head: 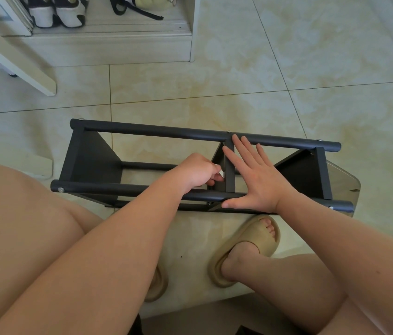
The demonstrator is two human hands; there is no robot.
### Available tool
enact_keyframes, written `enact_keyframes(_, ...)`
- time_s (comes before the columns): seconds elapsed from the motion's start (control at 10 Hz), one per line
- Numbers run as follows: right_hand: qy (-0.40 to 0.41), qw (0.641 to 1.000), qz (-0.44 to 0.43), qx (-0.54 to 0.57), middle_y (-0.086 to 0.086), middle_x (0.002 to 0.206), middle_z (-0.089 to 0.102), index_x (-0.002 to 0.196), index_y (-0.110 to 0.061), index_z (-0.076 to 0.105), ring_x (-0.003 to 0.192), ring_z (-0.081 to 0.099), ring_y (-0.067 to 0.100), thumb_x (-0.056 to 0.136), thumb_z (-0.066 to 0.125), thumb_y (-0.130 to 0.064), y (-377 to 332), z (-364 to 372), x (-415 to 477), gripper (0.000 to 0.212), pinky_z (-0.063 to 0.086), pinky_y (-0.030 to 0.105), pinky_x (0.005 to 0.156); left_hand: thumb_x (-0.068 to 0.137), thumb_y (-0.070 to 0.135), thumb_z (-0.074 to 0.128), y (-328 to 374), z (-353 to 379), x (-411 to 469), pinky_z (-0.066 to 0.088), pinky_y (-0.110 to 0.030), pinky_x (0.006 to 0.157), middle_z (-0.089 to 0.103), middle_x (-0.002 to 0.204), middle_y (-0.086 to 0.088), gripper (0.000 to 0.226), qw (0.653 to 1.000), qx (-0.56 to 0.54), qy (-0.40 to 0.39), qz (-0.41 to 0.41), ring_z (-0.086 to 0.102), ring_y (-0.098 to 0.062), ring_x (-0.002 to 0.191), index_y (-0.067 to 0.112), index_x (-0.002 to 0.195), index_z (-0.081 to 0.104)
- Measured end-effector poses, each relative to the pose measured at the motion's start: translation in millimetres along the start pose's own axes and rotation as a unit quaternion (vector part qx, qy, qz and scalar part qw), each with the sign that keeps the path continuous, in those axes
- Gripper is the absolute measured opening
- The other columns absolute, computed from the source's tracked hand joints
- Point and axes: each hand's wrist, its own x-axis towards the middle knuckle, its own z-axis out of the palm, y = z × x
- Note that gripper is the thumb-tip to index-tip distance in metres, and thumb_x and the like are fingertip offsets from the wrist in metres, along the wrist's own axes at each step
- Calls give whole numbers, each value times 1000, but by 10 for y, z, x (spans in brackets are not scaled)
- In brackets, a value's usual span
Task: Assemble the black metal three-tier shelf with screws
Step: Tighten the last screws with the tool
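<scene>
Black metal three-tier shelf [156, 131], on its side on cream tiled floor [287, 93]; right hand [255, 182], flat, fingers spread over middle tier and near rail; left hand [196, 171], curled, pinching small white object [222, 174].

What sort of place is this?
Probably a home entryway or hall: a glossy beige tiled floor, a white cabinet holding shoes at floor level, and a person in foam slippers, with the black shelf lying on its side on the tiles.
</scene>
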Motion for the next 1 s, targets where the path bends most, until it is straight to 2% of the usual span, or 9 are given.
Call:
enact_keyframes(0.1,-1,1000,0,0,2,167,-26,162,-26,-11,153,-28,20,71,37,-99,4,3,1,126,-9,47,127,102,25,52,9,2,2,47,-39,102,76,86,9,17,1000,1,-6,-11,67,-12,99,14,110,62)
enact_keyframes(0.5,0,1000,1,0,2,167,-26,162,-27,-11,153,-27,20,71,38,-98,1,5,1,126,-8,48,127,104,19,47,-4,-20,21,46,-38,100,74,84,9,13,999,23,-28,-7,66,-15,104,18,100,60)
enact_keyframes(0.6,-1,1000,2,-2,1,167,-27,162,-27,-11,153,-28,20,72,38,-98,4,3,2,125,-9,47,126,104,18,47,-5,-39,4,46,-38,99,74,83,8,18,999,31,-37,-9,65,-15,101,20,93,61)
enact_keyframes(0.8,2,1000,0,4,1,167,-26,163,-26,-9,153,-28,19,72,40,-97,-1,5,0,125,-12,44,126,104,14,47,-33,-84,-20,47,-36,99,73,85,9,14,997,60,-56,3,64,-11,95,17,105,61)
enact_keyframes(1.0,6,1000,-2,5,2,168,-24,163,-26,-8,154,-25,21,71,38,-98,1,9,-3,125,-9,47,126,103,13,51,-70,-106,-31,46,-35,101,74,90,7,20,992,109,-65,27,65,-9,90,21,93,66)
